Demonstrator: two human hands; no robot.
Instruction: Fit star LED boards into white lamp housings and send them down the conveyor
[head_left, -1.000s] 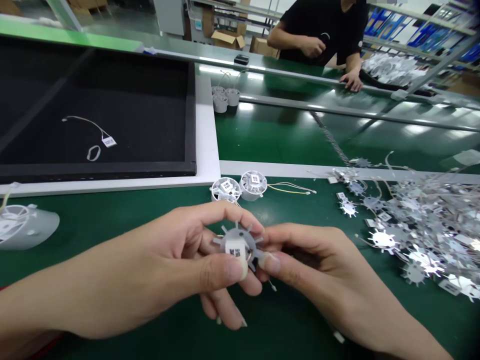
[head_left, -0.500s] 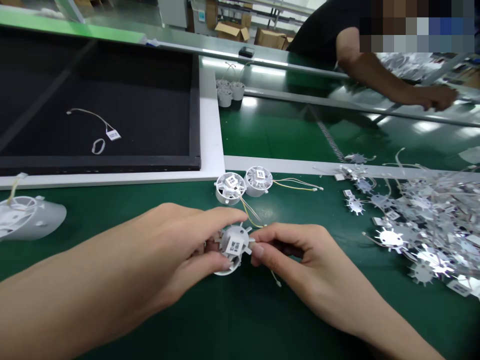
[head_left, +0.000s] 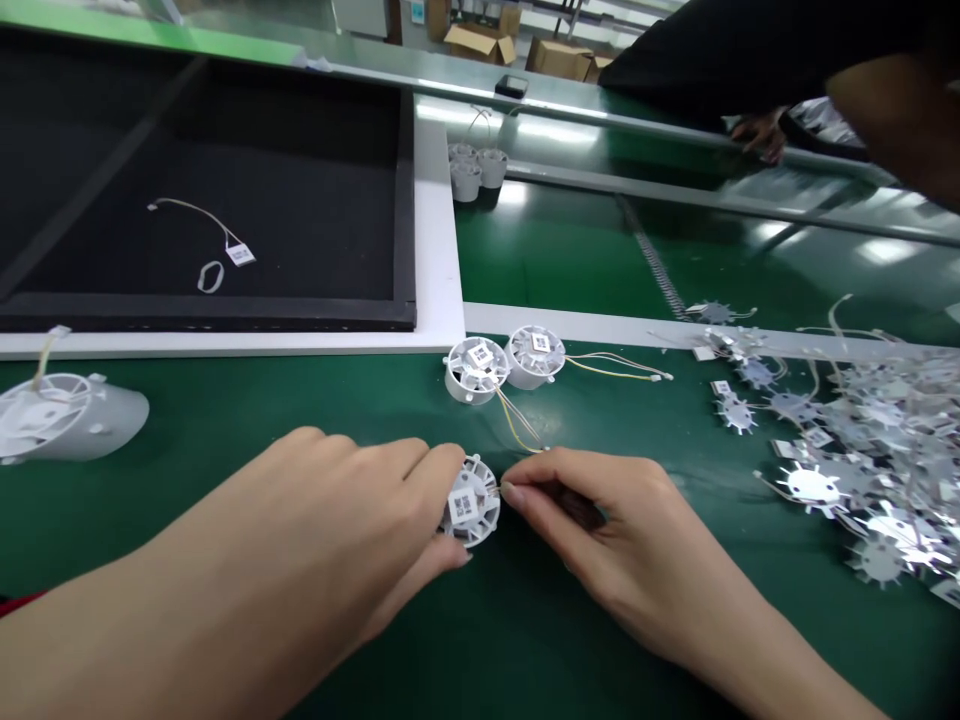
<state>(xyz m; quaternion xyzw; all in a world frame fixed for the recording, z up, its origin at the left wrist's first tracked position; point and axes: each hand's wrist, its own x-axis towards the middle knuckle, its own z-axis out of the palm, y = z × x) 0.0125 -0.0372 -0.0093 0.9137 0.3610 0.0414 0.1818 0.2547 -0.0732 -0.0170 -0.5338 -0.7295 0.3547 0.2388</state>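
Observation:
My left hand [head_left: 367, 530] is closed round a small round white housing [head_left: 482, 528] low over the green mat, partly covering it. Inside the housing's rim sits a spoked piece with a square code label [head_left: 463, 505] on top. At the right side of the rim, my right hand [head_left: 607, 530] pinches thin wires between thumb and forefinger; their far ends are hidden. Just beyond my hands stand two similar white housings, one left [head_left: 476, 385] and one right [head_left: 531, 372], both labelled and trailing thin wires.
Silvery spoked plates with wires [head_left: 892, 450] are heaped at the right. A larger white cylinder [head_left: 112, 415] lies at the left. A black panel [head_left: 315, 220] holds a loose wired label [head_left: 240, 254] and a band. More housings [head_left: 465, 180] stand farther back. A co-worker's hand [head_left: 761, 135] is across the bench.
The spoked plate, earlier raised and askew over the housing, now lies level inside its rim. My left fingers have shifted over the housing. The co-worker's arm has moved, and the view has shifted slightly.

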